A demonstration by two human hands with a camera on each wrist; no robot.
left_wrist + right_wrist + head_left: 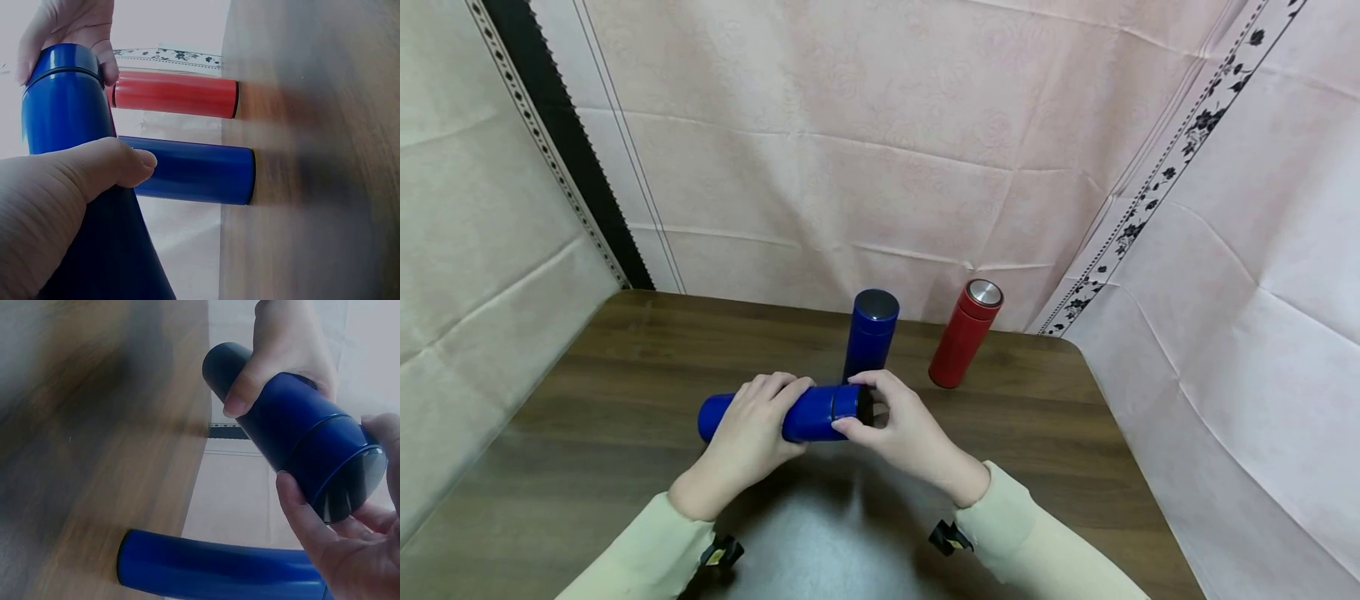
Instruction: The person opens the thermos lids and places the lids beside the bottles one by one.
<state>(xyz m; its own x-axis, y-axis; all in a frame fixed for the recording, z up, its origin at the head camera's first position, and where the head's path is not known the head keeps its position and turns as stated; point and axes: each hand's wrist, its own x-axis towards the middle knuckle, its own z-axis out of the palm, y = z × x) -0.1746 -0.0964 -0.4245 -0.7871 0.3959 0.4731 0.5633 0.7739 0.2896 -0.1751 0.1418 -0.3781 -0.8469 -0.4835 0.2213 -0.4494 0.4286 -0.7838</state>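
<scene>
A blue thermos bottle [816, 414] with a dark-topped lid [340, 481] lies sideways between both hands, raised over the table. My left hand [756, 429] grips its body, thumb across the near side. At the lid end, my right hand [904, 429] pinches the lid between thumb and fingers. Behind them a second blue thermos [871, 333] stands upright, its base hidden by the held bottle and right hand in the head view. To its right stands a red thermos [964, 333] with a silver-topped lid.
The brown wooden table [625, 375] has rounded far corners. Pale patterned cloth [865, 167] hangs behind it and along both sides, with a black band [572, 133] at the left. A small black device sits at each wrist.
</scene>
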